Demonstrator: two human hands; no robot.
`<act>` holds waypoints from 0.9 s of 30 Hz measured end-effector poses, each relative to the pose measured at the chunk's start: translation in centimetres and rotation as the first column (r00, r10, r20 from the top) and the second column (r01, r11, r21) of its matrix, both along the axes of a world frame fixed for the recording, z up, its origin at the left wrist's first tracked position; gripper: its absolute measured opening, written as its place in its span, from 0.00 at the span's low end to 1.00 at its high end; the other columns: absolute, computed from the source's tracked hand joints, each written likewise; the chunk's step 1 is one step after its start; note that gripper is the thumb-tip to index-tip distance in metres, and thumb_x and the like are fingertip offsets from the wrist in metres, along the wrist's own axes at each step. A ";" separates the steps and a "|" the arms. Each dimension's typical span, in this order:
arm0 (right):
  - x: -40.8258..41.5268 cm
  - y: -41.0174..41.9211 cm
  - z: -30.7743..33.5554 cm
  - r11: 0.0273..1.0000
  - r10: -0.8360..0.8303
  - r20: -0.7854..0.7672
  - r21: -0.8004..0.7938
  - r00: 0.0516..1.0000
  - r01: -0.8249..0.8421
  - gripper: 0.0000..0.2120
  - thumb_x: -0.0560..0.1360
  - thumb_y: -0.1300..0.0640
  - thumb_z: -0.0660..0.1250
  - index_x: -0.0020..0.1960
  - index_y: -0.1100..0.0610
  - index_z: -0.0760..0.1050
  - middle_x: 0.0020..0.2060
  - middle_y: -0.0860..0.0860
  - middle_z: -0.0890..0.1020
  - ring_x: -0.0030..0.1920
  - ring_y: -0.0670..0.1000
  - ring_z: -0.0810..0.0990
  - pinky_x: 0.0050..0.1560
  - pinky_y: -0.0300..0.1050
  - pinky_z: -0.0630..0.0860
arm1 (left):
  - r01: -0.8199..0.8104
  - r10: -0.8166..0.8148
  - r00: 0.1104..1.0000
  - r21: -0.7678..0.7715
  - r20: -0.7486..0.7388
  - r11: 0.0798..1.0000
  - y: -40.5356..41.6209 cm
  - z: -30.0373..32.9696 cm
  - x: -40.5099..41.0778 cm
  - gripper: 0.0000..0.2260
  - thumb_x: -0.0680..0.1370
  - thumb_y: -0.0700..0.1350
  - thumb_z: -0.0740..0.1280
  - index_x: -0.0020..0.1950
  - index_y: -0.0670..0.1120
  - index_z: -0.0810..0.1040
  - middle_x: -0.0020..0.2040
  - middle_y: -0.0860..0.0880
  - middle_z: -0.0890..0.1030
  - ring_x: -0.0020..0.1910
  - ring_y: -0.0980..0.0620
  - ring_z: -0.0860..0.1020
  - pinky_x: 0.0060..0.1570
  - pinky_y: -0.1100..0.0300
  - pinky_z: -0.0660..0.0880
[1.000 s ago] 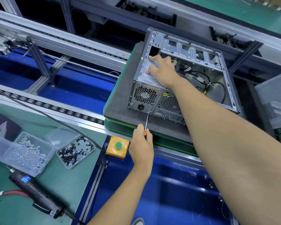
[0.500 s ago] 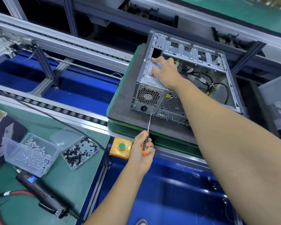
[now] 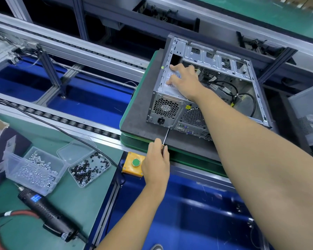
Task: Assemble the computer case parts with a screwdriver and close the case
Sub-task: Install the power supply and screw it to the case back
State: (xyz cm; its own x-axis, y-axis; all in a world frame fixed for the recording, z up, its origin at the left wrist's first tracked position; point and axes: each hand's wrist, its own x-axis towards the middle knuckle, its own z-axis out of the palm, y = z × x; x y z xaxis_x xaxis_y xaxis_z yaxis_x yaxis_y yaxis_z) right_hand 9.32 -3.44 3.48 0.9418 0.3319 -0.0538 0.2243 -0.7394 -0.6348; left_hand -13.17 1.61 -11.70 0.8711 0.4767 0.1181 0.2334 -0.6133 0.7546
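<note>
the computer case (image 3: 170, 107) lies on its side, right of centre in the frame, open face up on a dark pad (image 3: 139, 105). the screwdriver (image 3: 166, 135) runs up and slightly right from the left hand (image 3: 156, 162), which grips its handle, tip at the rear panel's lower edge. the right hand (image 3: 185, 81) rests spread and flat on the power supply (image 3: 167, 88). the left hand is nearer that screw point.

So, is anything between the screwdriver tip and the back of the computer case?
Nothing visible. The left hand holds the screwdriver, and its tip already meets the lower edge of the computer case back panel.
</note>
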 end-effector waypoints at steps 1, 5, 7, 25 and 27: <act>0.0 0.0 0.0 1.000 -0.001 -0.001 0.004 1.000 0.001 0.24 0.78 0.45 0.63 0.73 0.42 0.68 0.62 0.50 0.62 0.70 0.56 0.58 0.66 0.58 0.58 | -0.006 0.005 1.000 -0.115 -0.004 0.993 0.3 0.0 0.1 0.09 0.82 0.50 0.60 0.44 0.52 0.63 0.37 0.53 0.72 0.31 0.53 0.69 0.28 0.55 0.68; -0.1 0.0 0.2 1.000 -0.006 -0.004 0.016 1.000 0.006 0.24 0.78 0.46 0.64 0.73 0.41 0.68 0.62 0.50 0.62 0.69 0.55 0.59 0.67 0.58 0.59 | -0.033 -0.005 0.999 -0.802 -0.045 0.596 0.5 0.0 0.7 0.03 0.81 0.44 0.60 0.48 0.50 0.69 0.36 0.54 0.73 0.31 0.55 0.68 0.28 0.58 0.65; -0.1 0.0 0.2 1.000 -0.009 -0.003 0.017 1.000 0.009 0.23 0.78 0.46 0.65 0.72 0.41 0.68 0.63 0.51 0.63 0.70 0.56 0.59 0.68 0.59 0.59 | -0.087 -0.002 0.996 -0.959 -0.091 0.269 0.2 -0.3 0.4 0.02 0.83 0.40 0.62 0.54 0.46 0.72 0.40 0.47 0.75 0.31 0.54 0.71 0.25 0.62 0.64; -0.4 -0.1 0.4 0.999 -0.005 -0.006 0.032 1.000 0.005 0.23 0.78 0.47 0.64 0.72 0.43 0.69 0.61 0.50 0.63 0.61 0.50 0.54 0.61 0.54 0.54 | -0.101 0.108 0.992 -0.110 0.061 0.989 -1.2 0.0 -0.2 0.14 0.84 0.53 0.61 0.42 0.49 0.65 0.36 0.51 0.72 0.31 0.50 0.70 0.28 0.54 0.68; -0.4 -0.1 0.3 0.999 -0.002 -0.013 0.036 1.000 0.003 0.22 0.78 0.47 0.64 0.72 0.43 0.69 0.61 0.50 0.62 0.60 0.49 0.53 0.60 0.53 0.53 | -0.092 0.095 0.995 -0.090 0.031 0.992 -0.8 -0.2 -0.1 0.13 0.84 0.52 0.61 0.42 0.50 0.64 0.35 0.51 0.73 0.31 0.51 0.71 0.28 0.54 0.68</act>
State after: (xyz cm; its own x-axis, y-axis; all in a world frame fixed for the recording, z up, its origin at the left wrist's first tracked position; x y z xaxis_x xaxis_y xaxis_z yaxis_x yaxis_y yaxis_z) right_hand 8.94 -3.55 3.82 0.9419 0.3315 -0.0542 0.2140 -0.7165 -0.6640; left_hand -13.29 0.85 -11.95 0.8184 0.5657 0.1014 0.2590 -0.5206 0.8135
